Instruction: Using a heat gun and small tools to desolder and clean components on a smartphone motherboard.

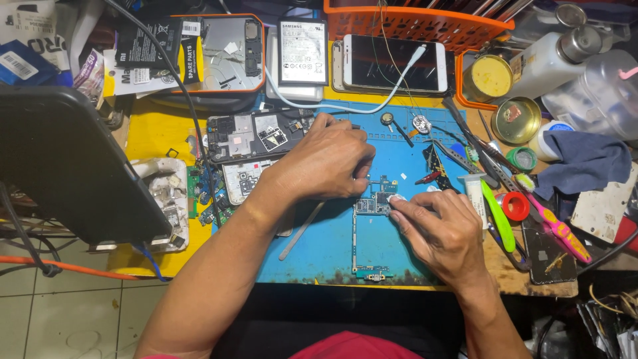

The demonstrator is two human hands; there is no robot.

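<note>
Working: both hands on a phone board (372, 219) lying on the blue mat (319, 252).
Left hand (325, 163): fingers curled shut over the board's top; what they hold is hidden.
Right hand (435, 229): fingertips (397, 199) pinched at the board's upper right edge.
Board axis: long side runs toward and away from the person, connector end nearest them.
Tip: best to pin the board flat and move slowly.

Just one view here, head-mounted, looking pretty much straight down from above the person's own forearms onto the cluttered yellow-topped counter (149, 133). It sits close in, with the blue rubber work mat (325, 246) filling the middle and tiled floor showing bottom left.
</note>
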